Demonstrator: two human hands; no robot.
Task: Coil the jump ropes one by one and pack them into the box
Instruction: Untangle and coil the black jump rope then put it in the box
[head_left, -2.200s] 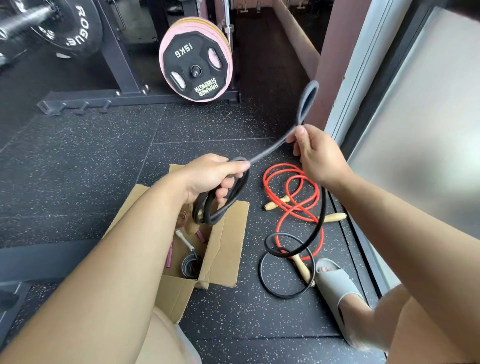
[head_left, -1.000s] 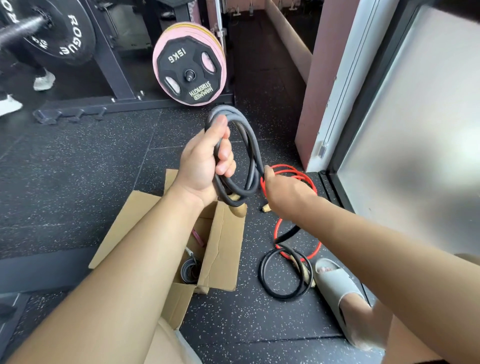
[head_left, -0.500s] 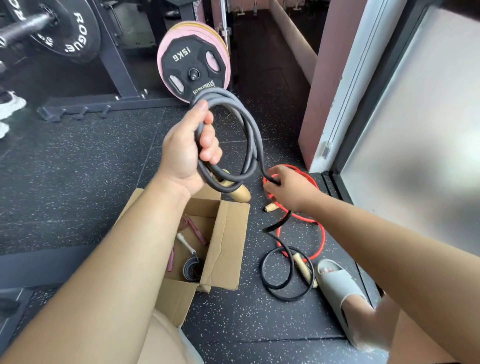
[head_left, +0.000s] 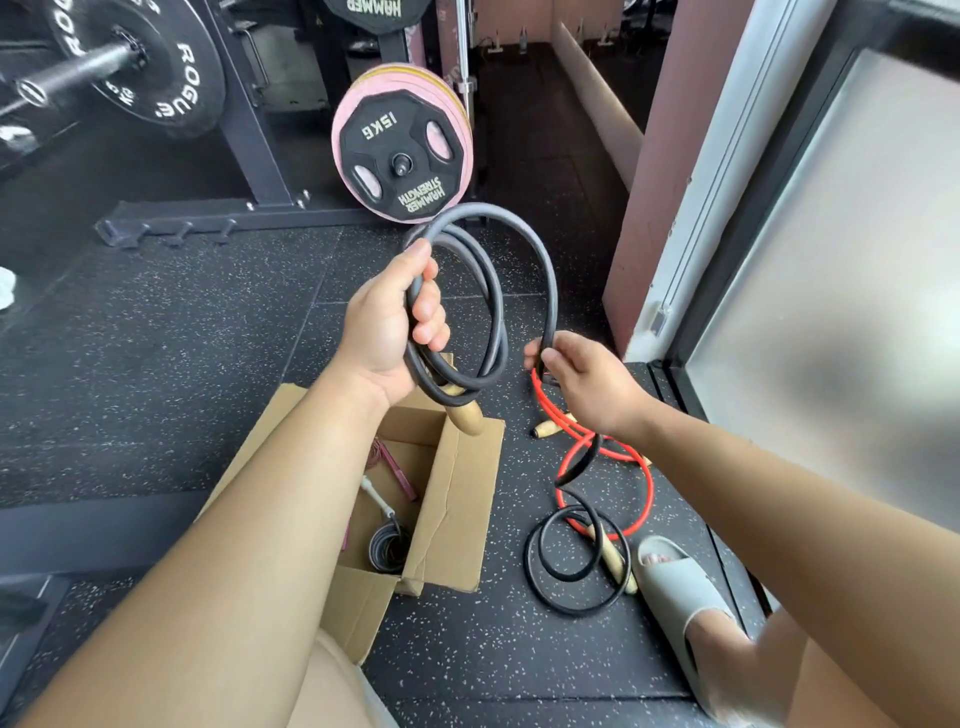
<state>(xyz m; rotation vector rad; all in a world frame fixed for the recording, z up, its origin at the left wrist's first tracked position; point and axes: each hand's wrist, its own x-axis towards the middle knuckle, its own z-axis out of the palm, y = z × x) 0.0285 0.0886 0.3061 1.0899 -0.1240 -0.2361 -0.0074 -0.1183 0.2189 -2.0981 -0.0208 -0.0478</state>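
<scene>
risk: coil spill or snag
above the box (head_left: 457, 499), our left hand (head_left: 384, 332) grips the black jump rope coil (head_left: 480, 209); our right hand (head_left: 587, 384) pinches its tail. slack could spill loops; floor turns may drag the red rope (head_left: 650, 491).

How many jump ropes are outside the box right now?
2. The black rope is part-coiled in the left hand, pinched by the right hand, tail on the floor. The red rope lies right of the box. Arms may hide more.
</scene>
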